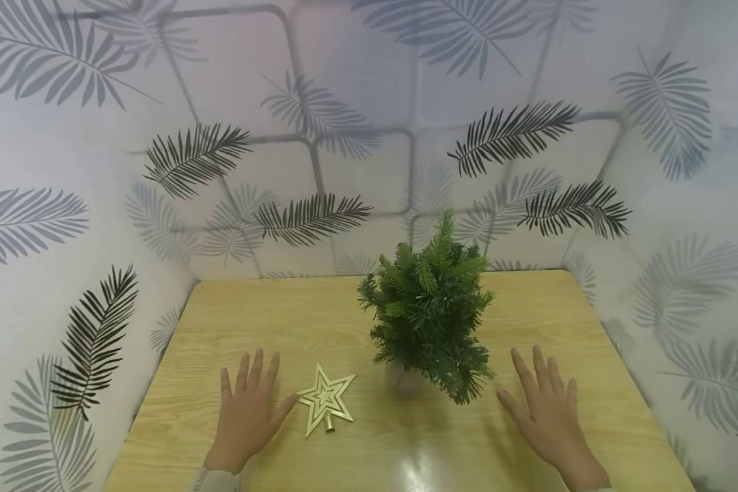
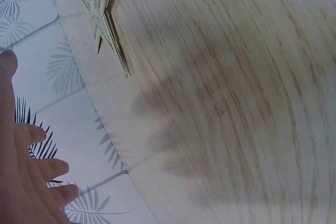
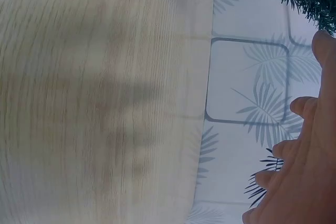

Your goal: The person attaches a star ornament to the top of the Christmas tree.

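Observation:
A small artificial Christmas tree (image 1: 430, 307) stands right of the middle of the table, its green branches leaning over a pale base (image 1: 404, 381). To its left lies a gold star tree topper (image 1: 324, 396) with a short tube at its lower end. My left hand (image 1: 249, 413) is spread with straight fingers just left of the star; in the head view its thumb tip meets the star's edge, and I cannot tell if they touch. My right hand (image 1: 547, 413) is spread to the right of the tree, apart from it. Both wrist views show the hands holding nothing, above the wood.
The wooden table (image 1: 270, 314) has rounded far corners and a light grain. Behind it and on both sides hangs pale cloth (image 1: 357, 171) printed with grey and black leaves. Light glares off the tabletop near the front middle.

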{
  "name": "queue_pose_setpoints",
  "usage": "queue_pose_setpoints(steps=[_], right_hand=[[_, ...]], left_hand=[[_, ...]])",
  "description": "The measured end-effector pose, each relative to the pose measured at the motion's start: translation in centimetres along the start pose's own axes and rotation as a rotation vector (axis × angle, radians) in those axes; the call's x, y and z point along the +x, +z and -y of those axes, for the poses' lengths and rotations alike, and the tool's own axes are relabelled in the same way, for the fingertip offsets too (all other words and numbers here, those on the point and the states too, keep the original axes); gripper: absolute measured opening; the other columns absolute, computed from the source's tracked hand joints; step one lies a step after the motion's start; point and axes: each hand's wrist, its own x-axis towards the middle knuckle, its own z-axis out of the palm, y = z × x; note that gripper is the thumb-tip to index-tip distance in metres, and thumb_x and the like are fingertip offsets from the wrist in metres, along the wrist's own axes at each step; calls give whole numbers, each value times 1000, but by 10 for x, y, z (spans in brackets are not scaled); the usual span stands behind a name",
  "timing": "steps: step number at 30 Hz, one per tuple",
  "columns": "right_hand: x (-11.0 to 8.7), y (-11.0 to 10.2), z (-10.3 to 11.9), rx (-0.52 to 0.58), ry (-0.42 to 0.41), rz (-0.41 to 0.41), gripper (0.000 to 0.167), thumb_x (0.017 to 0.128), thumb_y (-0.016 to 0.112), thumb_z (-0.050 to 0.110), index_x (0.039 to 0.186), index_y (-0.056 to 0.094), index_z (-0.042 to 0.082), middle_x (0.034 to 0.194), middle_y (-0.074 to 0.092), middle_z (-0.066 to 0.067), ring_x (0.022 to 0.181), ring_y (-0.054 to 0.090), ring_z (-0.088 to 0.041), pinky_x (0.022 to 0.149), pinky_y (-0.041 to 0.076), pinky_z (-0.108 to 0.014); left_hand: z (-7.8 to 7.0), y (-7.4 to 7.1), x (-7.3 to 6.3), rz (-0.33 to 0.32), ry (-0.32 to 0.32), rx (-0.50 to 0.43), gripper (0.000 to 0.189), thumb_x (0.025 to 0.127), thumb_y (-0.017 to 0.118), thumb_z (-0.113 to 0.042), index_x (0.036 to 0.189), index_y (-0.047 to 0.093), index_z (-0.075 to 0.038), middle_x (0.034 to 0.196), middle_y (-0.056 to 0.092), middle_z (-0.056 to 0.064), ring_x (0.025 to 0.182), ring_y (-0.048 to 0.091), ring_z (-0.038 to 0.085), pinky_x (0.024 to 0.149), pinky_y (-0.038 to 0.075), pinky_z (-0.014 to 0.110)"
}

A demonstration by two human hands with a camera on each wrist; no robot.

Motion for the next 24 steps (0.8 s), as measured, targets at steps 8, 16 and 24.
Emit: queue_pose_setpoints(steps=[8, 16, 24], right_hand=[[1, -1, 4, 32, 23, -3, 75, 108, 52, 45, 167, 14, 18, 169, -2, -27, 148, 3, -62, 105, -16, -81], [6, -1, 12, 81, -4, -28, 74, 108, 53, 40, 168, 12, 21, 170, -1, -26, 148, 5, -62, 105, -15, -82], [8, 1, 20, 107, -29, -48, 73, 108, 53, 40, 167, 15, 19, 168, 5, -30, 146, 9, -64, 103, -9, -86]], left_hand=[[-7, -2, 1, 27, 1, -7, 79, 98, 62, -58, 156, 43, -6, 156, 43, 27, 142, 39, 50, 111, 24, 77], [-12, 4, 1, -53, 45, -63, 66, 95, 72, -48, 139, 60, 1, 127, 65, 24, 111, 64, 43, 86, 54, 61], [-22, 12, -1, -29, 19, -109, 55, 92, 78, -46, 120, 69, 1, 101, 68, 13, 79, 64, 23, 66, 58, 38]])
